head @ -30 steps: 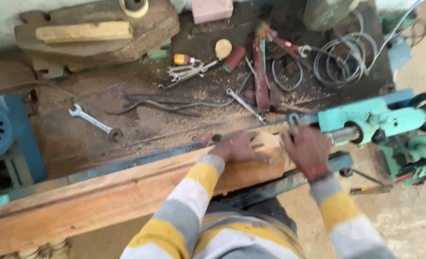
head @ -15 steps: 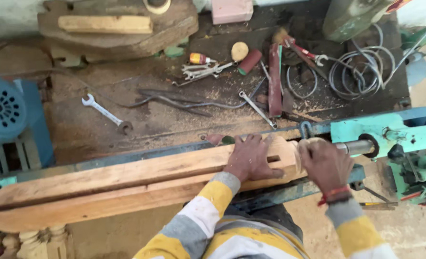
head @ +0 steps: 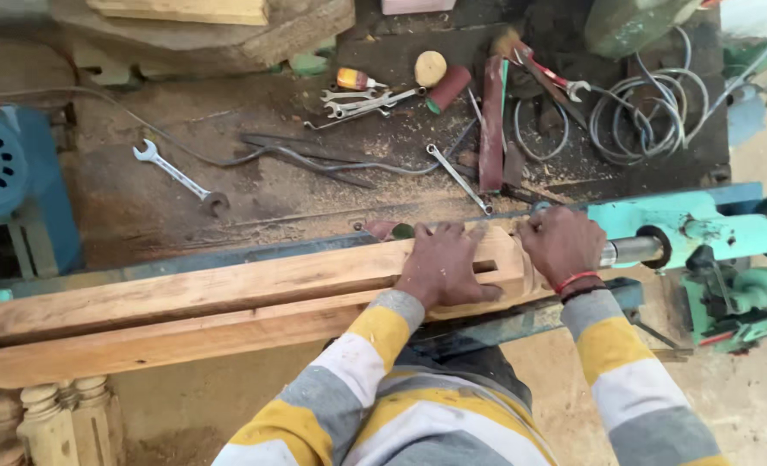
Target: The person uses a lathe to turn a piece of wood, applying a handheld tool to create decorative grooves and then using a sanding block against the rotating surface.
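A long wooden beam [head: 228,302] is laid lengthwise along the lathe bed, its right end brought up to the turquoise tailstock [head: 703,229]. The left hand [head: 444,267] is spread flat, fingers apart, and pressed on the beam's top near that end. The right hand [head: 560,246] is curled over the beam's end just beside the tailstock spindle; how tightly it is closed cannot be told. Spanners [head: 176,177], coiled wire [head: 642,108] and sawdust are scattered over the counter [head: 254,203] behind
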